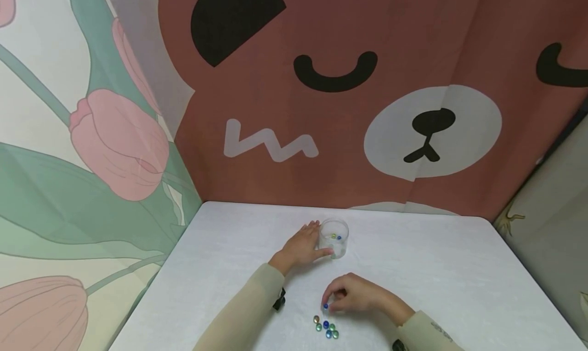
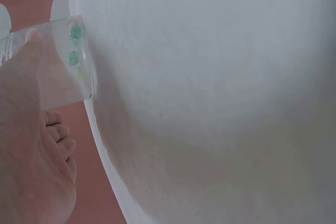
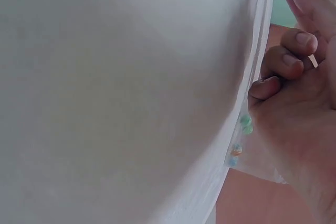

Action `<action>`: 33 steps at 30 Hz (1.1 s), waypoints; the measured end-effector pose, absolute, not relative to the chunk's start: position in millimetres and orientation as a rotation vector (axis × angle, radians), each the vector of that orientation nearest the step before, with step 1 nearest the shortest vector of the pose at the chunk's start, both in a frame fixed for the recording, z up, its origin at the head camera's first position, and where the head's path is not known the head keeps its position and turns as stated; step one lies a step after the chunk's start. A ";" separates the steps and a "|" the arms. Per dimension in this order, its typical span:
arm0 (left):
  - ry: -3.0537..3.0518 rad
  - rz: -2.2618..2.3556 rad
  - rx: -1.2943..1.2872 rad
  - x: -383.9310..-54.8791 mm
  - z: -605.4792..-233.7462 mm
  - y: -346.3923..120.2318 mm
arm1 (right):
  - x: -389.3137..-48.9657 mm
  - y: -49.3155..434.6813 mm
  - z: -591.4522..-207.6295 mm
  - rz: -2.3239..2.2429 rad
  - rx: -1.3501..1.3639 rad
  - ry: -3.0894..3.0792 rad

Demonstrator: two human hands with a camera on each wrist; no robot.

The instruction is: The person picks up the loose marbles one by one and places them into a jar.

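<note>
On the white table, my left hand (image 1: 303, 246) holds a clear cup (image 1: 341, 249) by its left side, the thumb across its front. Several glass marbles lie inside the cup, with green marbles (image 2: 74, 57) showing through its wall in the left wrist view. Nearer to me, my right hand (image 1: 360, 294) pinches a dark blue marble (image 1: 325, 306) between thumb and index finger. The other right fingers (image 3: 283, 65) are curled in. Just below that hand lies a loose group of marbles (image 1: 326, 324) in blue, green and brown.
The white tabletop (image 1: 436, 269) runs back to a hanging cloth (image 1: 340, 152) with a bear face. To the left hangs a cloth with pink tulips (image 1: 121, 147), and a pale curtain (image 1: 551, 203) borders the right side. A black strap (image 1: 279, 300) shows at the left sleeve.
</note>
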State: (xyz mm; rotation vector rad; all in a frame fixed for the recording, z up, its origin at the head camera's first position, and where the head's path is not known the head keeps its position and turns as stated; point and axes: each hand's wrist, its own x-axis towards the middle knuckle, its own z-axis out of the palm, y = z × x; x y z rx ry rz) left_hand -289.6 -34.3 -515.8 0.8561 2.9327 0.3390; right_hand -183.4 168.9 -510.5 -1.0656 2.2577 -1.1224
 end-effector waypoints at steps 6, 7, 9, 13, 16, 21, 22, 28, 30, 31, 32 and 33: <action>2.933 0.321 0.855 -290.4 -516.6 -33.4 | -187.6 171.9 -510.7 -1.169 -1.004 2.286; 2.932 0.320 0.854 -290.5 -516.8 -33.2 | -188.3 172.4 -510.6 -1.177 -1.001 2.294; 2.929 0.325 0.854 -290.7 -516.6 -33.3 | -189.7 173.1 -510.7 -1.187 -1.005 2.315; 2.932 0.329 0.859 -290.9 -516.3 -33.3 | -191.2 173.9 -509.6 -1.217 -0.995 2.334; 2.937 0.327 0.859 -290.9 -516.1 -33.2 | -191.5 174.4 -508.4 -1.238 -0.965 2.343; 2.939 0.329 0.853 -290.9 -516.4 -33.0 | -192.2 174.8 -507.4 -1.246 -0.900 2.380; 2.939 0.327 0.853 -291.2 -516.6 -33.0 | -192.4 174.8 -507.4 -1.246 -0.889 2.386; 2.934 0.322 0.852 -291.8 -517.8 -32.9 | -193.4 174.3 -507.3 -1.237 -0.845 2.414; 2.934 0.322 0.851 -291.3 -517.8 -32.8 | -193.7 174.2 -507.0 -1.238 -0.832 2.423; 2.934 0.323 0.848 -291.0 -517.8 -32.8 | -193.9 174.2 -506.9 -1.238 -0.826 2.430; 2.935 0.320 0.845 -290.7 -517.8 -32.7 | -194.0 174.3 -506.7 -1.243 -0.820 2.439; 2.937 0.319 0.842 -290.4 -517.8 -32.5 | -194.1 174.3 -506.3 -1.250 -0.814 2.449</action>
